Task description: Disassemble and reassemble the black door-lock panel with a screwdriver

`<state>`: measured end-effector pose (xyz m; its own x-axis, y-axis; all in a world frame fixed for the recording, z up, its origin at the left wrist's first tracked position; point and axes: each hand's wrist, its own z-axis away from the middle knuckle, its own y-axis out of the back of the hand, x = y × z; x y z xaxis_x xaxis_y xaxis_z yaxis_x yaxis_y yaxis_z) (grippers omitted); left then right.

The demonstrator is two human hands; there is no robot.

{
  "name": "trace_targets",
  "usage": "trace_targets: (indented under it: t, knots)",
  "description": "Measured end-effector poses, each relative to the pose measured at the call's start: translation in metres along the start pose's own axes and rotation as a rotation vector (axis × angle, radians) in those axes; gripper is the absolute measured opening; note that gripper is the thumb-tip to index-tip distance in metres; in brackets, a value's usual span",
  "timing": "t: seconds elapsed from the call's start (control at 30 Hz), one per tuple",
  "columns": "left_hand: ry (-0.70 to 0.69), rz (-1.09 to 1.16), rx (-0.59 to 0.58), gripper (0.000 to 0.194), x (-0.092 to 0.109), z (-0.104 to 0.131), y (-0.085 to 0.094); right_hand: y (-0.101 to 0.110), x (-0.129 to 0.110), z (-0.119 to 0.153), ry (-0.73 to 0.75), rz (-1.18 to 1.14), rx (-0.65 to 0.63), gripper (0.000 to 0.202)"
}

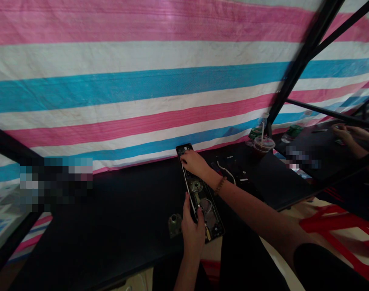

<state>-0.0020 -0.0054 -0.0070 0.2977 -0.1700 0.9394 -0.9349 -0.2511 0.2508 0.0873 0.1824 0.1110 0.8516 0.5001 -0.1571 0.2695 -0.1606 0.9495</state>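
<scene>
A long black electronic housing [213,216] lies tilted at the table's front edge, its open inside showing a round part, small fittings and wires. My left hand [193,230] grips its left edge near the close end, thumb over the inside and fingers outside. A thin white cable [186,180] runs along that left edge between my two hands. My right hand [194,162] reaches across to the far end, fingers closed on the cable there; the fingertips are partly hidden. Left of the housing, a small dark plate with a round knob [174,224] lies on the table.
On the black table [111,214], dark parts and a white wire [227,169] lie to the right. A lidded cup with straw [263,144] and a bottle [255,131] stand behind. Black frame posts [293,81] flank the table. Another person's hands [348,132] are far right, above a red stool [336,230].
</scene>
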Motion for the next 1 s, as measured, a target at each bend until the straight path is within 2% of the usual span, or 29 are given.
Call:
trace_targets:
  t: [0.17,0.37,0.7,1.0]
  knots:
    - [0.016,-0.003,-0.015,0.057,0.001,-0.001,0.001,0.007,-0.009,-0.003,0.023,0.058,-0.064,0.021]
    - [0.036,-0.004,-0.035,0.058,0.002,-0.001,0.001,0.012,-0.005,-0.014,0.018,0.021,-0.12,0.021]
    - [0.014,0.019,-0.025,0.058,0.003,-0.002,0.001,0.0,0.007,-0.011,-0.09,-0.141,-0.083,0.017]
    - [0.014,0.011,-0.027,0.059,0.002,-0.001,0.002,-0.005,-0.004,-0.007,-0.133,-0.15,-0.02,0.023]
